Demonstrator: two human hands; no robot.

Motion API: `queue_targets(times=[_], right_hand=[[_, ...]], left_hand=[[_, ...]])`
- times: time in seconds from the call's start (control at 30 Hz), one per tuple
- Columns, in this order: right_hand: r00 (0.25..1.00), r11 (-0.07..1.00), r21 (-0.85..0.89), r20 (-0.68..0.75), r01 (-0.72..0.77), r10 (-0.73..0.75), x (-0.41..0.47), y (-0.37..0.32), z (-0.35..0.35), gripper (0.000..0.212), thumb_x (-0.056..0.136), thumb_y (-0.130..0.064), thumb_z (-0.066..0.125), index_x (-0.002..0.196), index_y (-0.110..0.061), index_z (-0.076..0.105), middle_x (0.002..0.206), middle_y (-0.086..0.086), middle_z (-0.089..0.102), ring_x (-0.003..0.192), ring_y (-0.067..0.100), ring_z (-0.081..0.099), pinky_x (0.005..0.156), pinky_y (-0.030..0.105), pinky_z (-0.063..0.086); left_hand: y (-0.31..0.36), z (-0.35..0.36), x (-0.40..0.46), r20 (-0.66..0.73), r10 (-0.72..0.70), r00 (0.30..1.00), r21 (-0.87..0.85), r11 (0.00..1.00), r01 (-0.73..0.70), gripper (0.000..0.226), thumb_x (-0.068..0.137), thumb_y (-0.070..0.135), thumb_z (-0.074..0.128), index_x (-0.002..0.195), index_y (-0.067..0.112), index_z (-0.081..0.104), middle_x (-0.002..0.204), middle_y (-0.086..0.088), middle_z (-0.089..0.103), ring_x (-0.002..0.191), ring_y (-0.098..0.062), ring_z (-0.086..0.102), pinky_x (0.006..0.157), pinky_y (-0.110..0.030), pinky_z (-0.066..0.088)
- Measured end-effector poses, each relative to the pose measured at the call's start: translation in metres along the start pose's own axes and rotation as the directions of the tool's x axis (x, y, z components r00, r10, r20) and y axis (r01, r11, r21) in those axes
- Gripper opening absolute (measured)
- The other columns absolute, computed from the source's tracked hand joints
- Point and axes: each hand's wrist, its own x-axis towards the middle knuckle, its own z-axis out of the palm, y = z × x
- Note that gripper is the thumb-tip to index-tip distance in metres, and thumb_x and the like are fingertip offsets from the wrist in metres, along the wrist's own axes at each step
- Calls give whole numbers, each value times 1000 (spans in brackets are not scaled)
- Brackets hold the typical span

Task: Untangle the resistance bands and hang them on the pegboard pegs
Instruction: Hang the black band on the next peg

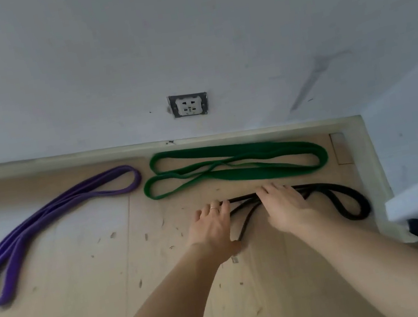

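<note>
Near the floor's right edge, your left hand (212,224) and right hand (284,206) press flat-fingered on the black band (348,196), gripping nothing; you're untangling, so next lift one strand clear.

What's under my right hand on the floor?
The black band runs under your right hand; strands emerge on both sides. How they cross beneath the palm is covered. Your left hand touches its left end.

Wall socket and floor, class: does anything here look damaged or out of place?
Yes. The wall socket sits crooked, its grey surround exposed. The wooden floor is flecked with scuffs. The green band crosses over itself.
</note>
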Motion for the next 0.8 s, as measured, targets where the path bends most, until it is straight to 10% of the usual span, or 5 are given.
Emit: queue_targets(times=[0.23,0.5,0.8], right_hand=[[996,983,-181,-87,11,-27,40,13,36,71,85,0,70,148,-15,40,146,12,47,134,32,47,112,42,40],[986,998,-56,-159,33,-41,18,7,18,45,95,-4,59,137,-17,47,135,9,55,121,28,55,88,39,53],[899,970,134,-417,204,-131,-105,-32,-125,32,99,-18,57,130,-15,51,115,8,64,106,27,59,66,36,47]], left_hand=[[13,45,53,-19,9,1000,170,985,-6,106,83,55,65,160,13,6,163,-14,21,148,-37,22,125,-49,16],[26,36,47,-9,-5,1000,196,981,7,67,90,12,67,146,13,31,139,-11,53,123,-30,55,105,-40,45],[32,-132,-59,-336,84,938,-83,989,-118,38,97,44,55,130,27,45,114,2,60,101,-23,63,73,-31,43]])
